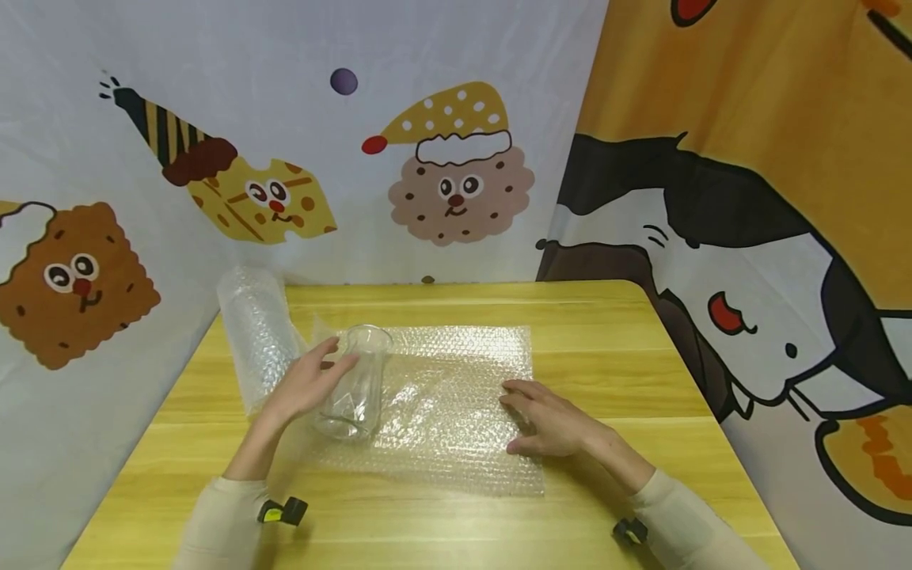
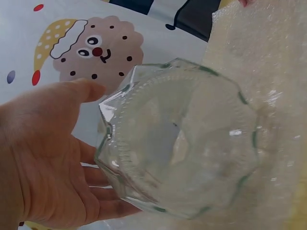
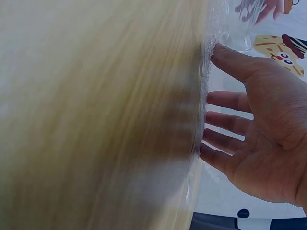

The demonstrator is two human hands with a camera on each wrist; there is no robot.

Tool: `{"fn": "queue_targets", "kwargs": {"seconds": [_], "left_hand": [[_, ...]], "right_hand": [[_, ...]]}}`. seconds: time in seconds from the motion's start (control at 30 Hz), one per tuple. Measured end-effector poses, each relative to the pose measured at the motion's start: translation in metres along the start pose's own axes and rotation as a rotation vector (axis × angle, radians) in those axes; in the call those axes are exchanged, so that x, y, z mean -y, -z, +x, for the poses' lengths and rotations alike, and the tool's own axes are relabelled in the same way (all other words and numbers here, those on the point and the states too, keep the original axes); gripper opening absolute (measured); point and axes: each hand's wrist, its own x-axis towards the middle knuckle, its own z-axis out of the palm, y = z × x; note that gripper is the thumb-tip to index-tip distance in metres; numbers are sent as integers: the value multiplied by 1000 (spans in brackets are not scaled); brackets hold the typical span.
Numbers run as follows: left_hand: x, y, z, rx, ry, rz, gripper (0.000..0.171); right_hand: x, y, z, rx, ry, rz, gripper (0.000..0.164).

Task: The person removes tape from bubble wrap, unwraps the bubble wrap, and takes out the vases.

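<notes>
Hands at work on bubble wrap and a glass vessel. The left hand (image 1: 309, 380) is unclenched, thumb and fingers spread, and rests against the left flank of a clear glass vase (image 1: 362, 396) without closing round it. The vase lies on its side on the left part of a bubble-wrap sheet (image 1: 456, 443), its mouth toward the worktop's far edge and its scalloped base toward the near edge. The hand's position is probably a check on rolling, since a lengthwise vessel could turn toward either side edge.

The right hand (image 1: 552, 419) is likewise unclenched, its fingertips touching the sheet's right edge; whether any slip beneath it cannot be told. Contact at this free margin presumably steadies the light film where nothing weighs it down. With the vase set well to the left, most of the sheet lies exposed between the hands.

A roll of bubble wrap (image 1: 260, 336) lies along the left edge of the worktop (image 1: 427, 530), near its far left corner, apparently to leave the middle for the sheet; whether roll and sheet are joined is unclear. Beyond the far edge hangs a cartoon-printed cloth (image 1: 285, 47).
</notes>
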Motion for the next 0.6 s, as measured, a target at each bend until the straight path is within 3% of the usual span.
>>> {"fn": "queue_targets", "kwargs": {"seconds": [0.33, 0.6], "left_hand": [[-11, 16, 26, 107, 44, 93, 96], [-3, 19, 45, 161, 51, 97, 95]], "right_hand": [[-2, 1, 2, -3, 8, 0, 89], [-2, 0, 1, 5, -4, 11, 90]]}}
